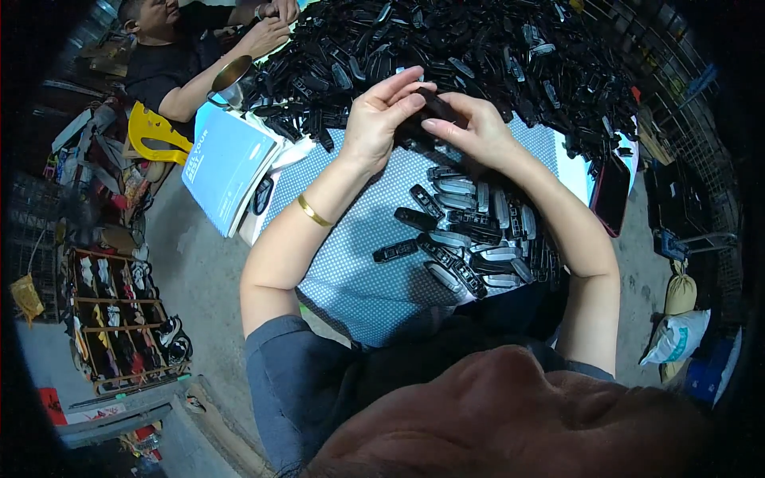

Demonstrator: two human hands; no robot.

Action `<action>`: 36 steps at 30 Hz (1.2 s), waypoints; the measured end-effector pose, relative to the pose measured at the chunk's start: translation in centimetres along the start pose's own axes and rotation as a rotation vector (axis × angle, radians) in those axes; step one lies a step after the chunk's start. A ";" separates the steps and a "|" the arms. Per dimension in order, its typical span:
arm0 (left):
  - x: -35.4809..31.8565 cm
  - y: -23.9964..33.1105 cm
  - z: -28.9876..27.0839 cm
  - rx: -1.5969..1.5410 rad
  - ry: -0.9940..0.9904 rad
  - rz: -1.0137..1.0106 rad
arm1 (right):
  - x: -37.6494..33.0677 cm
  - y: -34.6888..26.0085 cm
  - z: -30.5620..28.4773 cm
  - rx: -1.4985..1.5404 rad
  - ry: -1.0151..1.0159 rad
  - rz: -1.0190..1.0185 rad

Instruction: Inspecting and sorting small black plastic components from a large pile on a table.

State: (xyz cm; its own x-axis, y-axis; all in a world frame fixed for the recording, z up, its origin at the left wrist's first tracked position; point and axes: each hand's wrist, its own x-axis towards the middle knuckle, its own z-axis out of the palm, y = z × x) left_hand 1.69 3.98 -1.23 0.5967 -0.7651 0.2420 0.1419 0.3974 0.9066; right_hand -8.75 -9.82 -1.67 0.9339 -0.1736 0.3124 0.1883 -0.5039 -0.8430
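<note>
Thumb and fingers of the right hand pinch a dark piece above the near edge of a big heap of small black and grey parts. The left hand is close on the other side, its thumb bent toward the piece and its upper fingers stretched out; whether it grips or merely steadies, I cannot tell. Holding the piece up between both hands probably lets it be turned and seen from all sides – and keeps it from mixing with the rest.

A smaller bunch of parts lies on the patterned cover between the forearms, likely to stay within easy reach and apart from the heap. A blue-covered book sits off to the left, perhaps to leave working room.

The piece itself looks nearly black and is in shadow – its details are lost among the fingers. The near bunch shows more: elongated shapes with rounded ends, some with shiny grey faces, others black with small openings
</note>
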 end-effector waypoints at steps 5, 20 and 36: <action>0.3 -0.1 -0.6 0.028 -0.237 -0.028 | -0.3 -0.1 0.4 -0.001 0.094 -0.140; -0.7 1.1 0.7 0.815 -0.155 0.384 | 1.5 1.1 -3.5 -0.463 0.053 -0.174; 0.5 -1.2 -0.5 1.493 -0.148 0.538 | 1.6 2.5 -1.4 -0.910 0.008 -0.270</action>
State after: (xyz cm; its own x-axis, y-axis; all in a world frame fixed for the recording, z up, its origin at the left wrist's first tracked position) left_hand 2.16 3.38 -2.35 0.2284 -0.7814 0.5808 -0.9708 -0.1377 0.1966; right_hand -7.23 -12.51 -2.68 0.8907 0.0410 0.4527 0.0852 -0.9933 -0.0776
